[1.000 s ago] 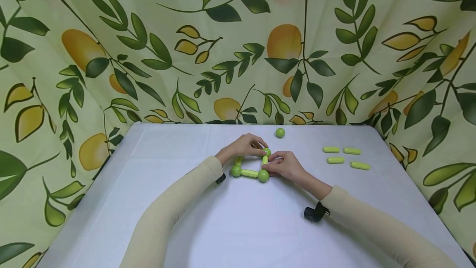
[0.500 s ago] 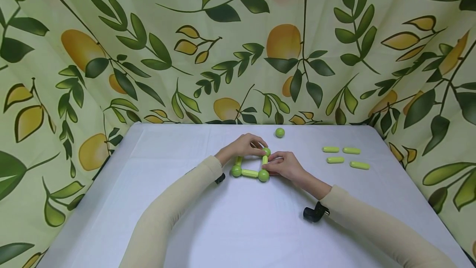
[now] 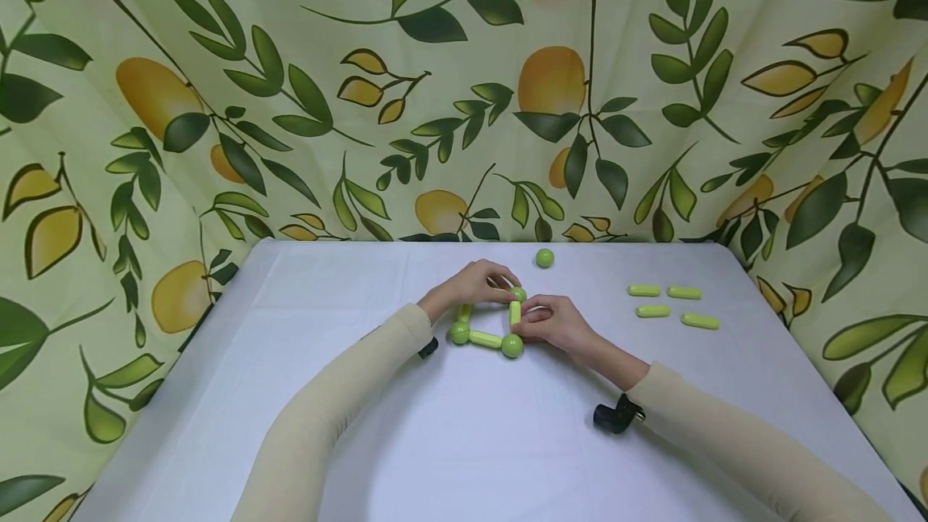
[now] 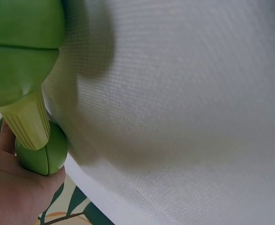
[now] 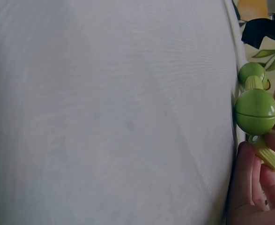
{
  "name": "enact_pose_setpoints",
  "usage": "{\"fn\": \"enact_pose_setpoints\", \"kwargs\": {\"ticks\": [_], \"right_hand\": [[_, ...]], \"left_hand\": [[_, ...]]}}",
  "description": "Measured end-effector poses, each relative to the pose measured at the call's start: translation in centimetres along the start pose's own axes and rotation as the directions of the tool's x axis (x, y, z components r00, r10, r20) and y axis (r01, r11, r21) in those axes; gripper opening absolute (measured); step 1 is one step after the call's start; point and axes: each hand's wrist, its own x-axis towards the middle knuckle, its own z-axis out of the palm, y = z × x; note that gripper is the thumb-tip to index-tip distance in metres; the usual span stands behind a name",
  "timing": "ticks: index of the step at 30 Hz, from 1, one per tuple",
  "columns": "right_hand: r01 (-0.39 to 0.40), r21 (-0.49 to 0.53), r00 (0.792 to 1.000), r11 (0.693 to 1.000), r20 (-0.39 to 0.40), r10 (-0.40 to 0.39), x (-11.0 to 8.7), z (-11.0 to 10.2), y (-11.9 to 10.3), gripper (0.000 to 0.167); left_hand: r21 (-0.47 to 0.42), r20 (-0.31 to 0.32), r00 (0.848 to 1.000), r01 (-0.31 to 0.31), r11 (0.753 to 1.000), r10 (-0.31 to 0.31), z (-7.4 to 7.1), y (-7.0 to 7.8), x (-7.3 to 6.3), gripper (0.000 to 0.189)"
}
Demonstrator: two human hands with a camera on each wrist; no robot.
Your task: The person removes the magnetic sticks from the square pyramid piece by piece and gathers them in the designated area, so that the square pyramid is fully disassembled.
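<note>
Partial frame (image 3: 485,339) of green balls and yellow-green rods lies flat on white table (image 3: 449,441), just under and between the two hands' fingers. Balls smooth, glossy, seam round the middle; rods lighter, short, ribbed lengthwise. Left hand (image 3: 477,281): thumb and fingers pinch the far corner ball (image 3: 518,294). Right hand (image 3: 554,323): fingertips grip the side rod (image 5: 271,157) running from that ball toward the near corner ball (image 5: 256,112), which sits just nearer the wearer than the right fingertips; rod end shows beside it, can't tell if touching. Head view count: 4 balls, 3 in the frame plus 1 loose ball (image 3: 544,258) beyond the left fingertips; 7 rods, 3 in the frame plus 4 loose rods (image 3: 685,292) well apart, right of the right fingers, in two rough rows of two. Left wrist view: a ball (image 4: 42,149) against the left hand, joined by a ribbed rod to a bigger-looking ball (image 4: 20,51) up close; can't tell if the first is a further corner.
</note>
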Motion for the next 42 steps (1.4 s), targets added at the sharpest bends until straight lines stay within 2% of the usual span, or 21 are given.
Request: {"fn": "enact_pose_setpoints", "kwargs": {"ticks": [10, 24, 32, 42], "right_hand": [[0.055, 0.046, 0.997, 0.997, 0.050, -0.057, -0.5, -1.1, 0.3, 0.032], [0.043, 0.032, 0.998, 0.999, 0.047, -0.045, -1.6, -2.9, 0.4, 0.036], [0.058, -0.027, 0.998, 0.998, 0.028, -0.057, -2.7, -4.7, 0.3, 0.038], [0.100, -0.130, 0.995, 0.987, 0.012, -0.099, -4.6, -8.0, 0.2, 0.040]], "left_hand": [[-0.005, 0.002, 1.000, -0.003, 1.000, 0.003, 0.0, 0.1, -0.1, 0.028], [-0.009, -0.009, 1.000, -0.003, 1.000, 0.003, -0.1, -0.3, -0.2, 0.030], [-0.027, -0.019, 1.000, 0.022, 0.999, -0.023, -0.4, -0.5, -0.6, 0.030], [-0.039, -0.023, 1.000, 0.014, 0.999, -0.015, -0.4, -0.9, -0.6, 0.029]]}}
